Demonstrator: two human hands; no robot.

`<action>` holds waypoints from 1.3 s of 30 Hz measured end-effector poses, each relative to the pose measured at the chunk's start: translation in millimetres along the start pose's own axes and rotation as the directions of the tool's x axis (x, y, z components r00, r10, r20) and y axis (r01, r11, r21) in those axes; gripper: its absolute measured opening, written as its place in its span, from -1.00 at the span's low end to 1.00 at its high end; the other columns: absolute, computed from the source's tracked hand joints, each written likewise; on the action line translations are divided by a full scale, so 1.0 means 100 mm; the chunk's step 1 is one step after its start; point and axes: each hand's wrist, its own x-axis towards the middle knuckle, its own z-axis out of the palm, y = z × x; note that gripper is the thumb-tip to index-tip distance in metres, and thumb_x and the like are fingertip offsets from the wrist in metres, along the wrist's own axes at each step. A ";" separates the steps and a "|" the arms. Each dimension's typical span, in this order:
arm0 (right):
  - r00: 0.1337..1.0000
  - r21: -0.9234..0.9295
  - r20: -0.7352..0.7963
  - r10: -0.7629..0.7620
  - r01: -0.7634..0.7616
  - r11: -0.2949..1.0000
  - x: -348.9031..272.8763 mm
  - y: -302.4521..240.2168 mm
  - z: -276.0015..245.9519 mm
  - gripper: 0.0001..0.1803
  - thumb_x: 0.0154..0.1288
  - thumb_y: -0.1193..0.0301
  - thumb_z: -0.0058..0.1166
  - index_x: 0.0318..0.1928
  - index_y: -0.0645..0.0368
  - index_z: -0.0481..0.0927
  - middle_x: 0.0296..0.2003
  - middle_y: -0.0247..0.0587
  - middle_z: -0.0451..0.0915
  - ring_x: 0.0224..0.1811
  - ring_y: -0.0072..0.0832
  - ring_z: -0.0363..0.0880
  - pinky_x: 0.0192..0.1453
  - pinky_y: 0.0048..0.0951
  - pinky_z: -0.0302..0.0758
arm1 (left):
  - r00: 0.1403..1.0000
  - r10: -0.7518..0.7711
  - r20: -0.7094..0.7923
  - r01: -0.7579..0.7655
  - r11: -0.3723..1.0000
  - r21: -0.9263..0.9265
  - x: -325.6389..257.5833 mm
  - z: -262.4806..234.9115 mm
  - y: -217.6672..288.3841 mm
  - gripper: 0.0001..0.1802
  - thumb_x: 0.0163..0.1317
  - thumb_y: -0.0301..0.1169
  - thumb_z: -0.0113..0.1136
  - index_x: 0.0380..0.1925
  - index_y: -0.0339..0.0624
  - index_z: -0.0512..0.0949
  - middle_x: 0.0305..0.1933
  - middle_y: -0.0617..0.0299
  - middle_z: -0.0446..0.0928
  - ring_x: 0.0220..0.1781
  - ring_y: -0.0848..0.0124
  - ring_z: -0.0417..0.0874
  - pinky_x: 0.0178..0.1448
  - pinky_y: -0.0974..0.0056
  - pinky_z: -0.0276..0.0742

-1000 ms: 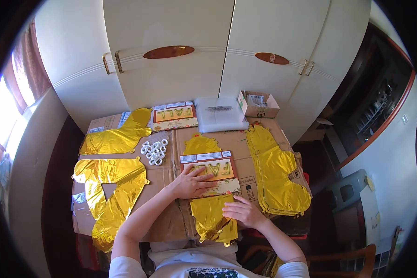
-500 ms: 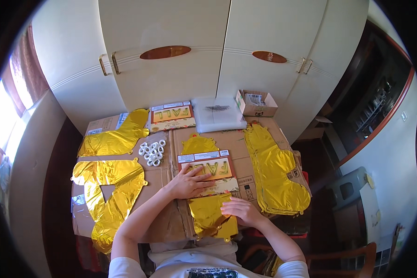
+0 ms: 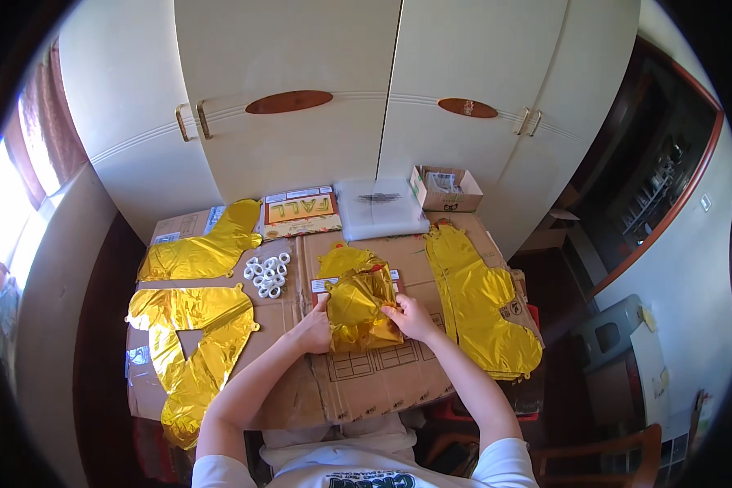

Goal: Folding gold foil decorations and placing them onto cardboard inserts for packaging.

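Note:
In the middle of the table, a gold foil balloon (image 3: pixel 358 305) is folded up over a printed card (image 3: pixel 320 285), which now shows only at its edges. My left hand (image 3: pixel 312 327) grips the left side of the folded bundle, its fingertips hidden behind. On the right side, my right hand (image 3: pixel 413 318) pinches the foil between thumb and fingers. The balloon's far end (image 3: pixel 343 257) sticks out flat beyond the card.
More flat gold foil balloons lie left (image 3: pixel 195 321) and right (image 3: pixel 488 313). Small white ring-shaped rolls (image 3: pixel 267 274) sit left of the bundle. Behind are another printed card (image 3: pixel 301 213), a stack of clear plastic bags (image 3: pixel 380 209) and an open carton (image 3: pixel 447 191). Cardboard (image 3: pixel 293 382) covers the table.
The balloon's near end, which lay flat toward me, has been folded up over the card. My left hand has moved from the card's top to its left side; my right hand has moved farther away.

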 end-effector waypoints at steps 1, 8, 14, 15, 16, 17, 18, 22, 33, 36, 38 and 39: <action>0.998 -0.010 -0.018 -0.052 0.052 0.999 0.04 0.04 0.04 -0.68 0.36 0.26 0.18 -0.32 0.32 0.53 -0.53 -0.24 0.59 -0.54 -0.66 0.46 -0.48 -0.46 0.37 | 1.000 0.012 -0.017 -0.012 1.000 0.017 -0.01 0.00 0.00 -0.47 0.10 -0.34 0.00 0.15 -0.07 0.49 0.22 0.15 0.50 0.41 0.22 0.32 0.57 -0.20 -0.33; 0.915 -0.467 -0.109 -0.389 0.298 0.833 0.01 -0.02 0.10 -0.65 0.30 0.20 0.17 -0.41 0.23 0.42 -0.51 -0.07 0.47 -0.42 -0.14 0.49 -0.27 -0.14 0.37 | 0.931 -0.160 0.328 0.131 0.985 0.110 0.06 -0.33 0.17 -0.57 0.03 -0.36 0.00 -0.08 -0.19 0.62 0.01 0.06 0.62 0.35 0.13 0.40 0.58 -0.15 -0.35; 0.936 -0.505 -0.076 -0.344 0.261 0.823 -0.01 -0.15 0.16 -0.71 0.33 0.24 0.10 -0.39 0.19 0.42 -0.47 -0.11 0.53 -0.29 -0.11 0.52 -0.18 -0.09 0.35 | 0.954 -0.113 -0.277 0.200 0.930 0.308 -0.20 -0.29 0.14 -0.66 0.00 -0.38 0.08 -0.20 -0.25 0.61 -0.08 0.11 0.63 0.21 0.13 0.52 0.43 -0.10 0.15; 0.929 -0.510 -0.083 -0.361 0.272 0.816 -0.01 -0.14 0.16 -0.71 0.33 0.25 0.10 -0.39 0.19 0.42 -0.47 -0.11 0.53 -0.30 -0.10 0.52 -0.19 -0.09 0.36 | 0.912 -0.218 -0.348 0.315 0.915 0.252 -0.27 -0.22 0.19 -0.67 -0.02 -0.40 0.09 -0.21 -0.25 0.61 -0.09 0.12 0.62 0.16 0.14 0.53 0.33 -0.07 0.24; 0.922 -0.520 -0.098 -0.373 0.272 0.810 -0.02 -0.09 0.13 -0.72 0.32 0.25 0.11 -0.39 0.19 0.42 -0.47 -0.11 0.53 -0.30 -0.10 0.52 -0.20 -0.09 0.36 | 0.857 -0.313 -0.408 0.413 0.891 0.185 -0.25 -0.31 0.39 -0.67 -0.03 -0.42 0.11 -0.22 -0.25 0.61 -0.11 0.13 0.62 0.11 0.14 0.55 0.24 -0.03 0.33; 0.914 -0.523 -0.108 -0.390 0.281 0.805 -0.02 -0.07 0.15 -0.72 0.32 0.26 0.11 -0.39 0.19 0.42 -0.47 -0.11 0.53 -0.31 -0.09 0.52 -0.20 -0.09 0.36 | 0.787 -0.411 -0.459 0.512 0.851 0.117 -0.25 -0.45 0.60 -0.68 -0.05 -0.44 0.12 -0.23 -0.25 0.61 -0.12 0.14 0.62 0.06 0.15 0.57 0.14 0.00 0.43; 0.914 -0.519 -0.111 -0.391 0.282 0.807 -0.02 -0.06 0.14 -0.70 0.32 0.24 0.11 -0.40 0.19 0.40 -0.48 -0.09 0.52 -0.33 -0.08 0.51 -0.21 -0.09 0.35 | 0.843 -0.506 -0.181 0.529 0.840 0.118 -0.17 -0.61 0.85 -0.69 -0.07 -0.45 0.14 -0.24 -0.24 0.61 -0.14 0.15 0.61 0.00 0.17 0.58 0.04 0.04 0.45; 0.909 -0.502 -0.105 -0.404 0.303 0.810 -0.01 -0.08 0.16 -0.68 0.33 0.21 0.09 -0.40 0.20 0.41 -0.49 -0.03 0.50 -0.37 -0.03 0.49 -0.23 -0.08 0.35 | 0.976 0.040 -0.212 -0.023 0.997 0.080 -0.16 -0.38 1.39 -0.61 0.09 -0.30 0.16 -0.10 -0.28 0.58 0.10 0.01 0.53 0.19 0.16 0.55 0.31 0.07 0.43; 0.913 -0.465 -0.109 -0.393 0.303 0.832 0.03 -0.13 0.14 -0.73 0.35 0.26 0.07 -0.40 0.18 0.43 -0.50 -0.09 0.55 -0.39 -0.06 0.54 -0.29 -0.06 0.35 | 0.998 -0.031 0.052 0.023 0.989 0.143 0.02 -0.07 1.15 -0.16 0.33 0.28 -0.20 0.37 -0.12 0.27 0.48 0.15 0.21 0.53 0.16 0.15 0.54 -0.17 -0.05; 0.925 -0.464 -0.105 -0.366 0.280 0.840 0.04 -0.09 0.14 -0.70 0.39 0.22 0.04 -0.38 0.19 0.42 -0.50 -0.06 0.55 -0.39 -0.04 0.53 -0.30 -0.05 0.35 | 0.997 -0.050 0.055 0.042 0.990 0.136 0.02 -0.07 1.12 -0.17 0.33 0.29 -0.20 0.41 -0.01 0.22 0.50 0.16 0.16 0.54 0.12 0.12 0.52 -0.26 -0.08; 0.930 -0.420 -0.108 -0.351 0.277 0.864 0.04 -0.09 0.14 -0.65 0.41 0.20 0.00 -0.40 0.20 0.35 -0.54 -0.04 0.49 -0.40 -0.01 0.50 -0.30 -0.04 0.33 | 0.996 -0.071 0.061 0.062 0.988 0.140 0.02 -0.07 1.11 -0.17 0.32 0.31 -0.21 0.42 0.01 0.22 0.51 0.16 0.14 0.54 0.10 0.11 0.50 -0.30 -0.07; 0.933 -0.398 -0.109 -0.344 0.276 0.875 0.04 -0.09 0.13 -0.63 0.43 0.18 -0.01 -0.41 0.21 0.32 -0.56 -0.03 0.46 -0.41 0.00 0.48 -0.30 -0.03 0.33 | 0.995 -0.079 0.060 0.069 0.986 0.151 0.02 -0.07 1.11 -0.16 0.32 0.32 -0.23 0.42 0.01 0.21 0.52 0.18 0.14 0.55 0.10 0.11 0.49 -0.32 -0.07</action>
